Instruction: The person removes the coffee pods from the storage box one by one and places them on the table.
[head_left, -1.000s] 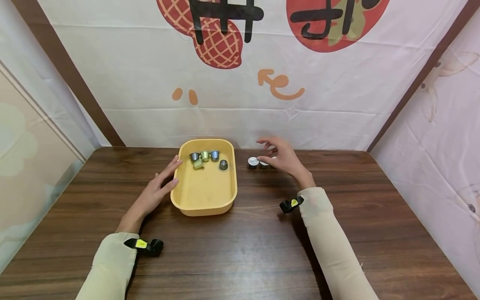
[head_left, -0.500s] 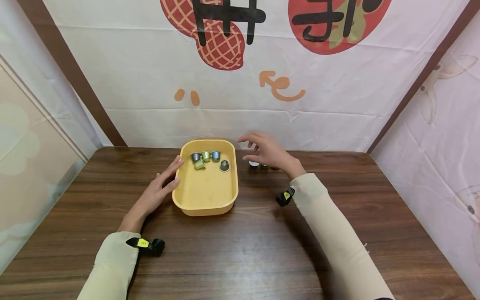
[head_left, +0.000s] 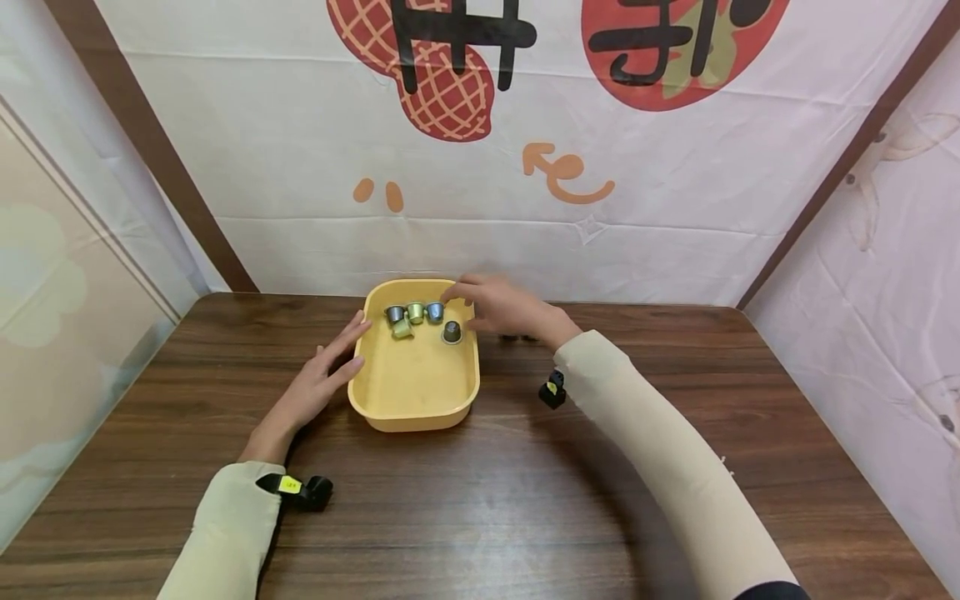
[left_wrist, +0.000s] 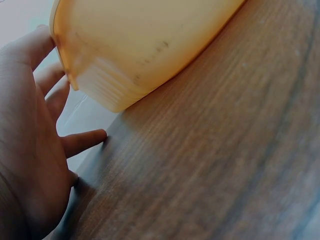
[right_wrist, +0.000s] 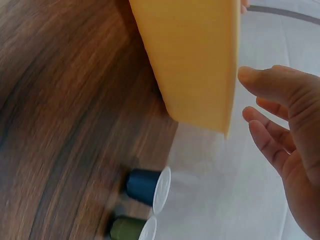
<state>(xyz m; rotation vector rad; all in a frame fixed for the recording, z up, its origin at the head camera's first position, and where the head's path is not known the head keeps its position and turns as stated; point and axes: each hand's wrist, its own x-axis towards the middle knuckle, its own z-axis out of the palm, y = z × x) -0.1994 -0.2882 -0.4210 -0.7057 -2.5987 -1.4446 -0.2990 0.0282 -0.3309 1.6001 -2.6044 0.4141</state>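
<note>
My left hand (head_left: 313, 382) rests its straight fingers against the left rim of a yellow plastic tub (head_left: 414, 387). Over the tub's right rim hovers my right hand (head_left: 506, 308), thumb and fingers spread apart, and the right wrist view shows nothing between them. Inside the tub are several small coffee capsules: a dark one (head_left: 452, 332) standing near the right wall, a blue one (head_left: 435, 312) and a green one (head_left: 416, 312) among those towards the back. Beside the tub on the table stand a dark blue capsule (right_wrist: 144, 186) and a green capsule (right_wrist: 127, 228), white lids up; my right hand mostly hides them in the head view.
The brown wooden table (head_left: 450, 508) runs back to a white printed cloth wall (head_left: 300, 167) right behind the tub. More cloth panels close off both sides. Each wrist carries a small black camera on a strap.
My right hand has moved left, from above the capsules on the table to the tub's right rim. My left hand stays at the left rim.
</note>
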